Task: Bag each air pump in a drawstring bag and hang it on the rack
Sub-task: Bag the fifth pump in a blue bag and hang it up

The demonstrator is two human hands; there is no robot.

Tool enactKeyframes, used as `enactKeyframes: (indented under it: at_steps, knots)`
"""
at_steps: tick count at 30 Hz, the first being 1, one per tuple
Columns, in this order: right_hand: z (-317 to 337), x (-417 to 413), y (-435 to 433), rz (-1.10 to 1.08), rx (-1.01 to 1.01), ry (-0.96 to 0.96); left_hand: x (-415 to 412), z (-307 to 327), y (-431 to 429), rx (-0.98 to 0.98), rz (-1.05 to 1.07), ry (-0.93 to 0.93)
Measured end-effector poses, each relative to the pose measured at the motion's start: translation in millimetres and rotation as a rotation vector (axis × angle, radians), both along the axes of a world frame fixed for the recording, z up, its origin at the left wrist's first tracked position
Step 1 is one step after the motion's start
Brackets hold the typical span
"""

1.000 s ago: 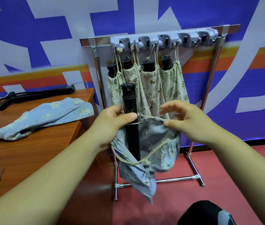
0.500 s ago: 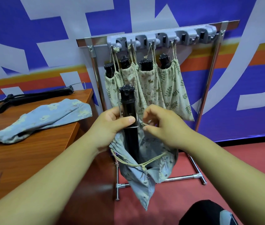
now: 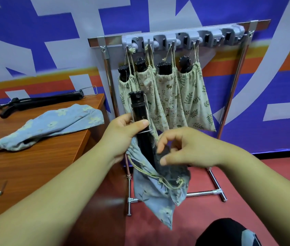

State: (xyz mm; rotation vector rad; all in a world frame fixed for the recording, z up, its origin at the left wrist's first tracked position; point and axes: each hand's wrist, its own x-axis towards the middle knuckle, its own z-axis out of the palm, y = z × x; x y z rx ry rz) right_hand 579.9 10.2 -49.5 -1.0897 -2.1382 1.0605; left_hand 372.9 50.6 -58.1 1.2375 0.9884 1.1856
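My left hand (image 3: 123,134) grips a black air pump (image 3: 138,107) upright in front of the rack. The pump's lower part sits inside a blue floral drawstring bag (image 3: 151,194) that hangs below my hand, its cord looped across the front. My right hand (image 3: 185,150) is at the bag's open mouth, just right of the pump, with curled fingers hooked on the rim. On the metal rack (image 3: 232,103), several cream patterned bags (image 3: 190,103) with pumps in them hang from the grey hook bar (image 3: 185,39). Its rightmost hooks are bare.
A wooden table (image 3: 34,166) stands at the left. On it lie a second blue floral bag (image 3: 52,125), another black air pump (image 3: 39,102) at the back, and a small metal piece (image 3: 0,192). My knee (image 3: 225,233) shows at the bottom, above the red floor.
My right hand let the cord go, came in from the right toward the pump, then dropped to the bag's mouth. My left hand kept its grip on the pump.
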Motion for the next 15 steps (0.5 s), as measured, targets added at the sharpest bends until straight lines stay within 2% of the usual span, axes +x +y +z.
enactKeyframes:
  at_steps: [3,8,11,15]
  knots:
    - [-10,-6,-6,0.006,0.184,-0.173,-1,-1,3,-0.018,0.061,-0.023]
    - [-32,-17,-11,-0.077,0.297,-0.303,-1,-3,7,-0.026,0.118,-0.067]
    - [-44,-27,-10,-0.154,0.384,-0.279,-1,-5,9,-0.039,0.139,-0.089]
    - [-54,-37,-8,-0.217,0.403,-0.184,-1,-3,9,-0.055,0.142,-0.149]
